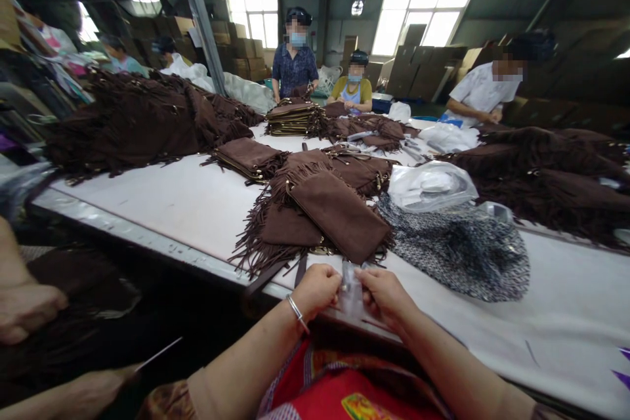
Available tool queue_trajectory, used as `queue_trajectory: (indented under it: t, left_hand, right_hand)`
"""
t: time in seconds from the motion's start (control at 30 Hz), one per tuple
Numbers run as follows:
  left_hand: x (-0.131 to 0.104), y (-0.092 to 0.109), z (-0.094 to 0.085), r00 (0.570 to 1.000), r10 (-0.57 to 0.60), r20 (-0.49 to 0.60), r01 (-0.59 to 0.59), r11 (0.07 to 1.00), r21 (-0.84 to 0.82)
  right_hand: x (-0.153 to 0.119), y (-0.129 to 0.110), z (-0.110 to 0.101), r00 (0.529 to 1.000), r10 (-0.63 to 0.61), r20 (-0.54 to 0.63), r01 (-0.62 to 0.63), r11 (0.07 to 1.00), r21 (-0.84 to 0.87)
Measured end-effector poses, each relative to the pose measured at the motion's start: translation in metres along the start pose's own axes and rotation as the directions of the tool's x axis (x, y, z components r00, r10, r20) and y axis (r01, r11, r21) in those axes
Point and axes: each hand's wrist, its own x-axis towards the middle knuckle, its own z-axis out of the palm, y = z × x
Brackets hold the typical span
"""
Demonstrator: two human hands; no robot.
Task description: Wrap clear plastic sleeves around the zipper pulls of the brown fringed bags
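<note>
Near the table edge, my left hand [317, 287] and my right hand [386, 292] are closed on either side of a small clear plastic bag [352, 292]. A bracelet circles my left wrist. Just beyond my hands lies a brown suede pouch [339, 213], resting on other brown fringed bags [288, 226] with metal clasps. A dark strap hangs over the table edge left of my left hand. Whatever is inside the plastic bag is too blurred to make out.
A white table [172, 203] holds a large brown fringed pile [142, 121], stacked pouches [293, 119], a white plastic bag [430, 185] and a speckled cloth [457, 252]. At left, another person's hands [29, 308] are close by, one with a thin blade. People stand beyond.
</note>
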Motion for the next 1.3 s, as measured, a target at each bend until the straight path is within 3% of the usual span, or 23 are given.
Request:
queue_trajectory:
  t: [0.07,0.13,0.17,0.27,0.33,0.47,0.83,1.03,1.23,1.3]
  left_hand:
    - [0.001,0.002,-0.004,0.999,0.02,-0.042,-0.016,0.997,0.079]
    - [0.003,0.004,-0.011,0.995,0.053,-0.081,-0.039,0.984,0.172]
    - [0.005,0.005,-0.014,0.992,0.078,-0.096,-0.055,0.973,0.223]
    - [0.012,0.008,-0.02,0.978,0.174,-0.114,-0.12,0.92,0.373]
    - [0.019,0.01,-0.021,0.968,0.227,-0.107,-0.155,0.878,0.453]
    - [0.03,0.014,-0.019,0.955,0.282,-0.092,-0.184,0.807,0.561]
    - [0.027,0.02,-0.017,0.943,0.33,-0.037,-0.231,0.732,0.641]
    - [0.03,0.03,-0.011,0.953,0.303,0.008,-0.214,0.654,0.726]
    - [0.04,0.028,0.0,0.951,0.31,0.015,-0.229,0.67,0.706]
    - [0.041,0.024,0.0,0.947,0.32,0.02,-0.245,0.682,0.689]
  right_hand:
    - [0.001,0.002,-0.002,1.0,-0.015,0.008,0.015,0.996,-0.085]
    - [0.002,0.003,-0.007,0.988,-0.156,-0.008,0.149,0.956,-0.254]
    - [0.003,0.003,-0.01,0.961,-0.276,-0.014,0.253,0.9,-0.354]
    - [0.009,-0.003,-0.017,0.817,-0.574,0.055,0.501,0.66,-0.559]
    - [0.014,-0.01,-0.019,0.781,-0.609,0.142,0.548,0.558,-0.623]
    - [0.025,-0.022,-0.013,0.772,-0.602,0.204,0.551,0.473,-0.688]
    - [0.037,-0.034,-0.005,0.836,-0.547,0.03,0.391,0.558,-0.732]
    - [0.045,-0.032,-0.014,0.865,-0.5,0.033,0.385,0.621,-0.683]
    - [0.041,-0.03,-0.021,0.85,-0.523,0.057,0.429,0.625,-0.652]
    - [0.036,-0.026,-0.026,0.82,-0.57,0.055,0.467,0.61,-0.64]
